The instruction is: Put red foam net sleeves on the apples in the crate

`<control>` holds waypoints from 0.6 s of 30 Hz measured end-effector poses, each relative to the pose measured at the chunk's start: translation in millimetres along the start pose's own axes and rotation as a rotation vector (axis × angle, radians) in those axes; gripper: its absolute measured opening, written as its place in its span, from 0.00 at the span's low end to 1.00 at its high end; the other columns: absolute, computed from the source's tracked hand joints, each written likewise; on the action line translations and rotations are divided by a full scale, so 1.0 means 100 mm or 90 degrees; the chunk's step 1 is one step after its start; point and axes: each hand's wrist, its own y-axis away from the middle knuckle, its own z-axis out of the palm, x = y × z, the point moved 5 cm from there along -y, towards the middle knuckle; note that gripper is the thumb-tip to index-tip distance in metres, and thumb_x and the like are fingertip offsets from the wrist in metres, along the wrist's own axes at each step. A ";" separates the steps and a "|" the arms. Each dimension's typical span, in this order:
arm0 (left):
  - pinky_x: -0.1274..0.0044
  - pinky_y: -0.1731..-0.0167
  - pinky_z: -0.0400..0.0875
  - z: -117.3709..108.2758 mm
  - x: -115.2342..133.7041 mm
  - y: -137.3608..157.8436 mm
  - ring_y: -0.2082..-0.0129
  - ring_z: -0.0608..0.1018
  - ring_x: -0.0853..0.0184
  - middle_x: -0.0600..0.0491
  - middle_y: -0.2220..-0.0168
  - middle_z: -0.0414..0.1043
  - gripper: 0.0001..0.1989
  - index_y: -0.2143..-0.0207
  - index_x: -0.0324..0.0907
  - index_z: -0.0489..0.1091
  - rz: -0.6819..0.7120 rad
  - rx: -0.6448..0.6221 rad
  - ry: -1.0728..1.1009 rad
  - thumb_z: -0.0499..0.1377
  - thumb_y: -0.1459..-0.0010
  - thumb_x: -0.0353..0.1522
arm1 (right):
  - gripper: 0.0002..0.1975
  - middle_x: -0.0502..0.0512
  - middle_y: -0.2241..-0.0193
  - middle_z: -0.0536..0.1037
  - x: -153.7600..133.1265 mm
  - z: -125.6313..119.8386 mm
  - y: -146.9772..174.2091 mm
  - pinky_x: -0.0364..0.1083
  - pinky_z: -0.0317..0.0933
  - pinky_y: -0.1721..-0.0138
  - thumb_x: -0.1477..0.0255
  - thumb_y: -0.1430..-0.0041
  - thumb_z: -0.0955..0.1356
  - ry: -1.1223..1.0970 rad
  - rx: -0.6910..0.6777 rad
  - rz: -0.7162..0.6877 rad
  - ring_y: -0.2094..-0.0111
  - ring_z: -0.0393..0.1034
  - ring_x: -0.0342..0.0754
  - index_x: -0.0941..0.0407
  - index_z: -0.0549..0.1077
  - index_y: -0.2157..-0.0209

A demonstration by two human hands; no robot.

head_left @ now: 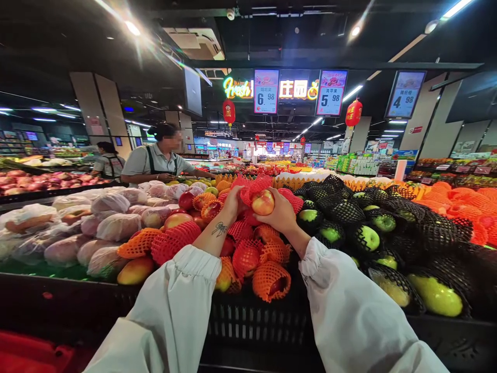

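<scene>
My right hand is closed round a yellow-red apple, thumb and fingers on its side. A red foam net sleeve sits just behind and beside the apple, and my left hand grips that sleeve from the left; its fingertips are partly hidden. Both hands are above a heap of red apples, several of them in red or orange foam nets. An orange-netted apple lies at the front of the heap, and a red-netted apple lies just behind it.
Bagged pale fruit fills the left of the display. Green apples in black nets lie on the right. A black slatted crate edge runs along the front. A person in an apron stands behind the display at left, one arm reaching over fruit.
</scene>
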 end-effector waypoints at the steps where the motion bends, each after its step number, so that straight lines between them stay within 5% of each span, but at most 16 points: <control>1: 0.69 0.73 0.73 0.01 0.01 0.00 0.71 0.77 0.59 0.49 0.71 0.78 0.24 0.67 0.40 0.76 -0.007 -0.004 0.014 0.67 0.57 0.51 | 0.44 0.63 0.46 0.78 0.01 0.00 0.00 0.63 0.68 0.44 0.61 0.58 0.81 0.000 -0.001 0.005 0.46 0.75 0.65 0.54 0.68 0.40; 8: 0.77 0.69 0.69 -0.01 0.08 0.03 0.72 0.76 0.68 0.53 0.73 0.77 0.22 0.73 0.38 0.75 0.039 0.059 0.054 0.77 0.72 0.35 | 0.45 0.64 0.44 0.78 0.00 -0.01 0.00 0.62 0.67 0.42 0.62 0.58 0.81 -0.009 -0.007 0.015 0.44 0.74 0.65 0.56 0.67 0.39; 14: 0.76 0.64 0.72 -0.05 0.18 0.05 0.67 0.77 0.68 0.54 0.67 0.76 0.22 0.69 0.42 0.72 0.080 0.073 0.121 0.76 0.68 0.32 | 0.43 0.63 0.47 0.80 0.02 -0.03 0.00 0.61 0.68 0.45 0.61 0.59 0.81 -0.016 0.015 0.030 0.48 0.76 0.64 0.57 0.68 0.42; 18: 0.76 0.64 0.72 -0.01 0.32 0.18 0.62 0.77 0.67 0.53 0.56 0.77 0.24 0.63 0.46 0.73 0.095 -0.036 0.189 0.74 0.67 0.30 | 0.42 0.63 0.51 0.81 0.04 -0.01 0.00 0.60 0.69 0.48 0.60 0.59 0.81 -0.018 0.016 0.036 0.51 0.77 0.64 0.56 0.68 0.43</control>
